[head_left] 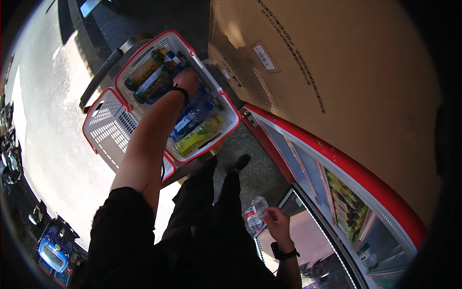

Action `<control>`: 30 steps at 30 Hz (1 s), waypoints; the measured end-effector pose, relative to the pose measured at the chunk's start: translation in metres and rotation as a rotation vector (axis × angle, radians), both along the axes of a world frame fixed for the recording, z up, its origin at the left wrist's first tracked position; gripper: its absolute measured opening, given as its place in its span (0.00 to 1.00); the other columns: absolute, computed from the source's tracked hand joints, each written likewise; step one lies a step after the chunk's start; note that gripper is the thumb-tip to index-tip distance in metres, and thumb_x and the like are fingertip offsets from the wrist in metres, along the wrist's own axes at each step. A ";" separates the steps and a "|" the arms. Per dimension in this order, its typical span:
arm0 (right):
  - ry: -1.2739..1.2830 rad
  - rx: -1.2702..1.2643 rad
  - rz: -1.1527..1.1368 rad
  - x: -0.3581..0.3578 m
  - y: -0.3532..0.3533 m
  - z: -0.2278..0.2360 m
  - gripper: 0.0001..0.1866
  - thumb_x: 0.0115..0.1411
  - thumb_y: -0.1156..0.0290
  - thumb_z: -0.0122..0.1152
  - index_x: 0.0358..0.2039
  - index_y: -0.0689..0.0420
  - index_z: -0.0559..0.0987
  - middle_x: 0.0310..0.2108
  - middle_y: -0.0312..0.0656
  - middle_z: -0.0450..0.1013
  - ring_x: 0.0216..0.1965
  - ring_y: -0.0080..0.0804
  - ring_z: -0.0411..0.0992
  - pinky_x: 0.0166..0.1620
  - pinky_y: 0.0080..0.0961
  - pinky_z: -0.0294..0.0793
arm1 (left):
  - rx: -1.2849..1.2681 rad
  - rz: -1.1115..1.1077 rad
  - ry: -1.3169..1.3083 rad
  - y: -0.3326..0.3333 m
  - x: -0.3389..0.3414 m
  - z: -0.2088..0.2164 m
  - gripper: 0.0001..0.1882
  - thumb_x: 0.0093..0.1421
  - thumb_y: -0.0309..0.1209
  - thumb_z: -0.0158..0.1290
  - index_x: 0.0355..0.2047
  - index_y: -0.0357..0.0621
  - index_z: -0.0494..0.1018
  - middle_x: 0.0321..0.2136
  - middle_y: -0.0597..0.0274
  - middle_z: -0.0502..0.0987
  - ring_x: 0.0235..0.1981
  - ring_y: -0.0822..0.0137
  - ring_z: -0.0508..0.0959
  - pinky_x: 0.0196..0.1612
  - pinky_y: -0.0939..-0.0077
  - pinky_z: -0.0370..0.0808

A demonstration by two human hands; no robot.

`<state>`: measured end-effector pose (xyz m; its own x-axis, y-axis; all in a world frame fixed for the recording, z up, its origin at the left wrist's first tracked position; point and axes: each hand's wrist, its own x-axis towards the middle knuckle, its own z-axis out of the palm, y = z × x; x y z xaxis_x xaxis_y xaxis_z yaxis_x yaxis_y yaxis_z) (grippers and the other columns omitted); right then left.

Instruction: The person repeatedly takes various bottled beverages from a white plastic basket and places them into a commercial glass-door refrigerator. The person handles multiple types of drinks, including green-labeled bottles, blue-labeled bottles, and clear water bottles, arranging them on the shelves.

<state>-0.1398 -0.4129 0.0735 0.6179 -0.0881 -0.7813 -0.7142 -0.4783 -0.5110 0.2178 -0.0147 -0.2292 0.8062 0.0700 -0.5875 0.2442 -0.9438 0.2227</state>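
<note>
My left hand point(186, 82) reaches down into a white basket with a red rim point(236, 113). Its fingers curl closed among the bottles there, and what they grip is hidden. Beside it lie dark green bottles point(144, 72) and a pale-labelled bottle point(153, 85). Nearer to me in the same basket are clear bottles with blue labels point(187, 123) and a yellow-green bottle point(199, 135). Low on the right, my right hand point(279, 225) is closed at the neck end of two clear bottles, one with a red-and-white label point(252, 219) and one plain-looking point(260, 203).
A second white basket section point(108, 113) adjoins on the left, by a dark curved bar point(101, 74). A large cardboard box point(327, 62) sits above a red-edged display fridge point(337, 154) with stocked shelves. A lit glass door point(301, 231) stands near my right hand.
</note>
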 end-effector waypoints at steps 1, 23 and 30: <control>-0.024 -0.010 0.027 -0.001 0.001 -0.001 0.08 0.69 0.73 0.67 0.45 0.63 0.82 0.30 0.39 0.83 0.31 0.21 0.81 0.36 0.21 0.80 | 0.006 -0.022 0.017 0.004 0.001 0.003 0.25 0.56 0.37 0.67 0.53 0.44 0.79 0.52 0.48 0.83 0.58 0.46 0.80 0.56 0.49 0.81; -0.413 0.048 0.344 0.022 -0.045 0.041 0.09 0.68 0.68 0.66 0.44 0.59 0.84 0.35 0.45 0.84 0.35 0.36 0.84 0.38 0.29 0.81 | -0.205 0.209 -0.814 0.067 -0.207 0.210 0.20 0.57 0.34 0.70 0.47 0.46 0.76 0.43 0.53 0.76 0.44 0.47 0.82 0.47 0.56 0.80; -0.573 0.152 0.475 0.035 -0.041 0.093 0.12 0.68 0.66 0.66 0.46 0.58 0.83 0.37 0.45 0.82 0.37 0.37 0.83 0.40 0.33 0.80 | -0.414 0.169 -0.916 0.011 -0.261 0.374 0.18 0.54 0.30 0.73 0.43 0.44 0.80 0.38 0.56 0.77 0.37 0.60 0.83 0.37 0.68 0.82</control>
